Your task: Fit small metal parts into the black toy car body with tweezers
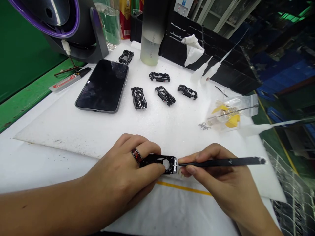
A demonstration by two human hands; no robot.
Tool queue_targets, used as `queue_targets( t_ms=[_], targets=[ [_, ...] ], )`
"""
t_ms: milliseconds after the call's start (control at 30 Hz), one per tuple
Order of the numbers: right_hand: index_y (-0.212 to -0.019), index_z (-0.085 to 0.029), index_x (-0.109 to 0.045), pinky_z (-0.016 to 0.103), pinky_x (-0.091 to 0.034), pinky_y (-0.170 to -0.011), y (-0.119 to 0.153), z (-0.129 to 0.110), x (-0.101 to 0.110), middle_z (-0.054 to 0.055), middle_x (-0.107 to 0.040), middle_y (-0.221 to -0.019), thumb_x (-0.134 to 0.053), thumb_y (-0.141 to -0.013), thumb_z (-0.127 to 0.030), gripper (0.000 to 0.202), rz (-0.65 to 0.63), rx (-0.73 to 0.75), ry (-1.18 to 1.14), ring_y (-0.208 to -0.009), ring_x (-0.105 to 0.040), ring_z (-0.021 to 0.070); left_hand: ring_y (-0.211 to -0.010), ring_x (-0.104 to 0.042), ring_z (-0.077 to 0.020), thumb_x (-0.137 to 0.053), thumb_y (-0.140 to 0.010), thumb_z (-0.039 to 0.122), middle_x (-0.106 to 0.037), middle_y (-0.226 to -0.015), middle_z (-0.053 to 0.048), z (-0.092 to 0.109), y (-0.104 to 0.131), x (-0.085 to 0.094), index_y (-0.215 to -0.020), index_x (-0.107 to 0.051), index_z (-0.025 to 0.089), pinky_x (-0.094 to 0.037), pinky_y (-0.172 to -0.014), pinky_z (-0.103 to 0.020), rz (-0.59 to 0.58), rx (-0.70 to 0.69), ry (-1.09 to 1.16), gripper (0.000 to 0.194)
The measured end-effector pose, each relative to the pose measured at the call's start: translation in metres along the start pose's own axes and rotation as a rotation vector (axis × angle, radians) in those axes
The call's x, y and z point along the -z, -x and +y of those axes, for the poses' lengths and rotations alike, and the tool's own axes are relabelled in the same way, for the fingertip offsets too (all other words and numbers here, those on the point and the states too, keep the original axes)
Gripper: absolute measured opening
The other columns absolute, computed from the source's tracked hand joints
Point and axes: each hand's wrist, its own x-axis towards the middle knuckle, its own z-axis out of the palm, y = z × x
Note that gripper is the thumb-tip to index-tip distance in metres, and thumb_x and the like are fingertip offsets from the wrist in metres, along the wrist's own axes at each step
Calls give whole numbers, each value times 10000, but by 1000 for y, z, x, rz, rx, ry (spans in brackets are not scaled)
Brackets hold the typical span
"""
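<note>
My left hand [130, 167], a ring on one finger, is closed around a small glossy black toy car body [169, 165] low in the middle of the head view. Its fingers and thumb cover much of the body. At the right end of the car sits a small silvery part [175, 165]. My right hand [216, 173] pinches slim black tweezers [228, 162], whose tip touches or nearly touches that end. Several more black car bodies [139, 98] lie apart on the white foam sheet [98, 131] beyond my hands.
At left lie a phone [103, 87] and a cutter knife [70, 79], with a fan [61, 19] behind. A bottle [152, 36] stands at the back. To the right are glue nozzles [209, 70], a plastic bag [246, 101] with yellow pieces, and tiny silvery parts [204, 126].
</note>
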Motion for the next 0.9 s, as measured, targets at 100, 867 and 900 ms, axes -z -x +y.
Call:
queue_targets(
  t_ms=[100,867,900],
  targets=[
    [-859,-256,-600,198,-659,-762,-3,6,5,-1,-822,-956,-834,-859,-260,234,-62,24,43,-820,-796,146,-1018,-520,-208,-596,-976,87,-623,-1128,-49,0,1,1,-1125,-689,205,-411,-906,-390,-12,-8,-2,212],
    [-933,-345,-699,150,-630,-813,-3,12,11,-76,-793,-1007,-753,-934,-206,149,-110,160,118,-858,-773,90,-1019,-526,-214,-594,-971,86,-623,-1126,-51,-1,0,0,-1136,-699,203,-417,-887,-394,-6,-22,-29,228],
    [-930,-344,-699,155,-632,-818,-3,12,11,-77,-794,-1014,-753,-933,-203,151,-113,159,122,-863,-775,92,-1021,-527,-214,-592,-971,86,-623,-1129,-52,-1,0,0,-1136,-698,204,-417,-887,-395,-6,-20,-28,229]
  ],
)
